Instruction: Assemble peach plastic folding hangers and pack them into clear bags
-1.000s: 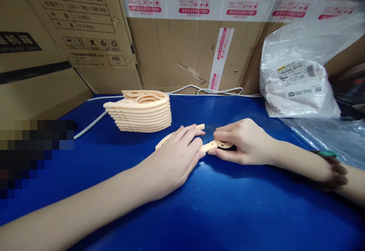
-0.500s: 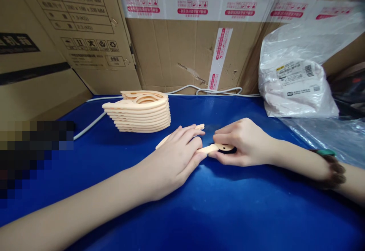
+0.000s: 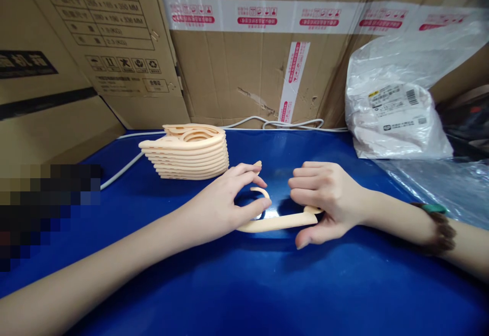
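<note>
A peach plastic folding clothes hanger (image 3: 280,222) lies on the blue table surface, its curved hook showing between my hands. Over its left part rests my left hand (image 3: 227,198), thumb and fingers bent around it and hiding much of that side. My right hand (image 3: 330,193) is at the other end of the long arm; its fingers are curled over that end and the thumb sticks out below. Behind my left hand stands a neat stack of several similar peach hangers (image 3: 187,155), folded.
Cardboard boxes (image 3: 237,71) wall off the back and left. A white cable (image 3: 124,168) runs along the table's rear edge. At the back right sits a clear plastic bag with a label (image 3: 397,109), beside more plastic film (image 3: 439,183). The left edge is blurred out.
The hanger's long arm has swung nearer to me, and its hook has come into sight. My left fingers have spread somewhat; my right thumb has moved away from its fingers.
</note>
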Demonstrator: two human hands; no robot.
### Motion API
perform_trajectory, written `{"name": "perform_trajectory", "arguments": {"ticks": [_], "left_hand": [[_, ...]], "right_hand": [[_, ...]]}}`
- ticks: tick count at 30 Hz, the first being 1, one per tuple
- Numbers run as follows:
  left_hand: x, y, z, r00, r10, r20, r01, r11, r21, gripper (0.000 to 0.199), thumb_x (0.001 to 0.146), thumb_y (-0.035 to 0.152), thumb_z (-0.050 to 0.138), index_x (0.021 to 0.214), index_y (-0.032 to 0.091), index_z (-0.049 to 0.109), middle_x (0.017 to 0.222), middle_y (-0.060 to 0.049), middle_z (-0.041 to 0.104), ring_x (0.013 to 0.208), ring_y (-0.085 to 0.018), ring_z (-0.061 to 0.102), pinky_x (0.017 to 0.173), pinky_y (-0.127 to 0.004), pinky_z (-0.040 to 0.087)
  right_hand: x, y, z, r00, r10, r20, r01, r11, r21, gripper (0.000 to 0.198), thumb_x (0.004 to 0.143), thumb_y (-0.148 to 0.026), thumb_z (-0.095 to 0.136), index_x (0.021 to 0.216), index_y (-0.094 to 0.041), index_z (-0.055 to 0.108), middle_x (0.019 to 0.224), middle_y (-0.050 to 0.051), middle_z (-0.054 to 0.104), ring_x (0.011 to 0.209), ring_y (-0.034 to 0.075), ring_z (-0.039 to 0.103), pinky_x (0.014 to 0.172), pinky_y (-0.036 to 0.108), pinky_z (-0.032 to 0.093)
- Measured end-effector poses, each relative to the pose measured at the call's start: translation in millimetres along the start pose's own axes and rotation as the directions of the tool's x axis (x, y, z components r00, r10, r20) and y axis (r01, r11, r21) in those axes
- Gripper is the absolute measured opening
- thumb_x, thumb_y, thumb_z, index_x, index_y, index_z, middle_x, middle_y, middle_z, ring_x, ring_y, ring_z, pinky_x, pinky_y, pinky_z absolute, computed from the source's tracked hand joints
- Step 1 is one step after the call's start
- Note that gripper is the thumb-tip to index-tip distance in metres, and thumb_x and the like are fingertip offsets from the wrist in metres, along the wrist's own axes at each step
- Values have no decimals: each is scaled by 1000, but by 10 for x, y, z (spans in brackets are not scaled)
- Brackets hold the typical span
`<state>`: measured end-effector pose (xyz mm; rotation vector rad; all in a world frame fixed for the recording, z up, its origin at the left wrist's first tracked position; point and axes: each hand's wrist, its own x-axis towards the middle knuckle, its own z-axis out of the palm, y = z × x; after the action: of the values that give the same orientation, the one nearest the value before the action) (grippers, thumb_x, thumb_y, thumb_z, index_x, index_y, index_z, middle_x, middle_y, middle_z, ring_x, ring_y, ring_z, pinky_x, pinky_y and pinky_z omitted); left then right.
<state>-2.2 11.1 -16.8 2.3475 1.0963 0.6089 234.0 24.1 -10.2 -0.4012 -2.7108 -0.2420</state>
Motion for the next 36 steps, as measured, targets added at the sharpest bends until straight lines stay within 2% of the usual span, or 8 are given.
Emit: {"name": "perform_trajectory", "arguments": {"ticks": [4, 9, 17, 19, 23, 28, 36], "left_hand": [[10, -12, 13, 1000, 12, -14, -13, 999, -33, 30, 83, 42, 63, 104, 20, 63, 139, -11, 50, 133, -28, 45, 112, -46, 33], [10, -43, 36, 996, 82, -39, -83, 996, -44, 23, 86, 31, 60, 105, 17, 61, 131, -11, 54, 131, -25, 46, 111, -41, 34], [11, -84, 54, 988, 140, -59, -144, 988, -55, 14, 96, 26, 48, 103, 20, 59, 122, -7, 57, 127, -20, 47, 109, -38, 36], [7, -73, 54, 991, 121, -53, -125, 989, -84, 14, 95, 28, 51, 103, 20, 60, 124, -8, 55, 129, -22, 46, 110, -39, 35], [-2, -55, 62, 997, 78, -25, -81, 982, -173, 19, 87, 23, 58, 106, 20, 59, 130, -10, 51, 134, -24, 42, 102, -37, 46], [9, -87, 81, 990, 119, -71, -124, 989, -79, 23, 87, 21, 57, 109, 20, 57, 130, -10, 53, 133, -22, 44, 113, -42, 33], [4, -92, 94, 990, 125, -66, -128, 991, -50, 24, 90, 19, 51, 114, 19, 54, 134, -9, 50, 137, -19, 38, 114, -36, 30]], "right_hand": [[-1, -7, 17, 1000, -13, -12, 12, 998, -68, 59, 88, -70, 40, 57, -21, 45, 56, -1, 44, 55, 14, 35, 55, 31, 24], [10, -40, 54, 999, -35, -29, 30, 984, -178, 59, 87, -71, 42, 60, -19, 53, 58, 1, 49, 59, 16, 38, 58, 32, 26], [46, -33, 53, 999, -32, 42, 34, 998, -49, 60, 88, -71, 40, 63, -17, 54, 62, 1, 49, 64, 16, 38, 66, 31, 31], [43, -29, 46, 998, -32, 50, 34, 999, -40, 60, 88, -71, 40, 63, -17, 54, 62, 2, 49, 64, 16, 38, 66, 31, 31], [32, -21, 39, 998, -23, 65, 26, 998, -51, 58, 87, -69, 43, 64, -18, 54, 64, 2, 50, 66, 17, 39, 68, 32, 31], [15, -26, 37, 996, -6, 93, 12, 998, -66, 57, 87, -69, 45, 64, -18, 54, 64, 2, 51, 66, 17, 40, 70, 32, 32], [56, -22, 27, 997, -14, 79, 22, 994, -106, 56, 90, -66, 43, 69, -17, 58, 70, 4, 55, 69, 18, 42, 71, 33, 33]]}}
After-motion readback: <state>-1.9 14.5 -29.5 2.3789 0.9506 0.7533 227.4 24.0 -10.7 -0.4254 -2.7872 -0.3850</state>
